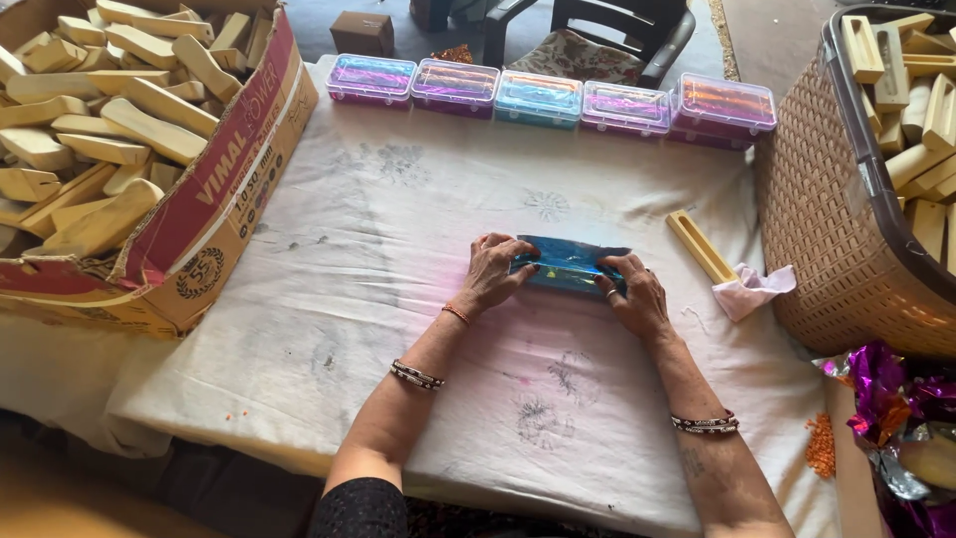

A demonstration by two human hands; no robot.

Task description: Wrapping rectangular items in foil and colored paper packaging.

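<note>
A shiny blue foil sheet (568,263) lies on the white cloth (398,239) at the middle of the table, folded around something long and narrow that is hidden inside. My left hand (493,271) presses its left end with fingers curled over the edge. At the right end my right hand (633,292) pinches the foil. A bare wooden block with a groove (700,245) lies just to the right of the foil, beside a crumpled pink cloth (752,289).
A torn cardboard box (214,214) full of wooden blocks stands at the left. At the right is a woven basket (832,219) of more blocks. Several clear plastic cases (543,95) with coloured foil line the far edge. Purple foil scraps (891,389) lie at lower right. A chair (597,40) stands behind.
</note>
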